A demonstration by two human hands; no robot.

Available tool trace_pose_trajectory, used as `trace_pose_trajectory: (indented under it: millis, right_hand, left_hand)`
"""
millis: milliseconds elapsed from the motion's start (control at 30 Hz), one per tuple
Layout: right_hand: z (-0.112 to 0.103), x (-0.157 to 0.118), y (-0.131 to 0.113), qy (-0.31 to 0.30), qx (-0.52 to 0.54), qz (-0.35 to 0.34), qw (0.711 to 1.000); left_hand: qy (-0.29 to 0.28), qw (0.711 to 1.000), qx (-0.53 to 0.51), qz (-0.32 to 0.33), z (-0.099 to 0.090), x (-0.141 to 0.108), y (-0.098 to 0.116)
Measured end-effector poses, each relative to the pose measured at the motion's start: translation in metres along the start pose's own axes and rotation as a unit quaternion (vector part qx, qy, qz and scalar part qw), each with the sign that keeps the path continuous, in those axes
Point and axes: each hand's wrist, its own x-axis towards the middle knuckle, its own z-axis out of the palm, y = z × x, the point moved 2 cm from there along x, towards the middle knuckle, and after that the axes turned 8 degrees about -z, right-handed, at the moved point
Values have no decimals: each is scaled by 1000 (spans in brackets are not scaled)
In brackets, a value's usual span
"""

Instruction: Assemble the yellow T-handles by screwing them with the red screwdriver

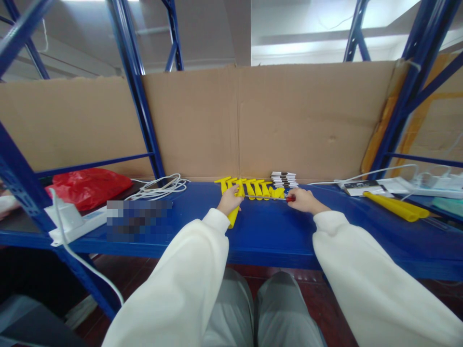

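My left hand (230,199) is closed around a yellow plastic piece (233,218), whose wide lower end sticks out below the fingers toward the front edge. In my right hand (303,200) is the red handle of a screwdriver (291,198). Its thin metal shaft runs left to the yellow piece; where the tip meets it is too small to make out. Behind the shaft, several yellow T-shaped pieces (258,189) lie in a row. A stack of small black-and-white packets (284,180) sits behind my right hand.
The blue shelf (269,236) is backed by cardboard (289,120). On the left are a red bag (90,185), a power strip (81,224) and a coiled white cable (162,188). Yellow tubular pieces (396,206) and another power strip (441,185) lie right, between blue posts.
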Motion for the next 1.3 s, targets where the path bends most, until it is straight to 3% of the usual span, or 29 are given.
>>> trace_pose_trajectory:
  millis: [233, 433, 633, 833, 1100, 1300]
  right_hand:
    - [4, -1, -5, -40, -4, -52, 998]
    - [6, 0, -12, -57, 50, -65, 995]
    - [3, 4, -27, 30, 62, -99, 993]
    - [7, 11, -44, 142, 80, -197, 967]
    - [9, 14, -53, 179, 53, -212, 959]
    - [6, 12, -54, 170, 50, -205, 963]
  left_hand:
    - [21, 999, -32, 27, -2, -6, 6]
    - [-20, 993, -78, 87, 4, -7, 9]
    - [-66, 981, -57, 171, 13, -4, 5]
    - [-94, 981, 21, 168, 17, -11, 10]
    - [-115, 973, 54, 193, 21, -19, 16]
    - [-116, 973, 63, 190, 22, -19, 15]
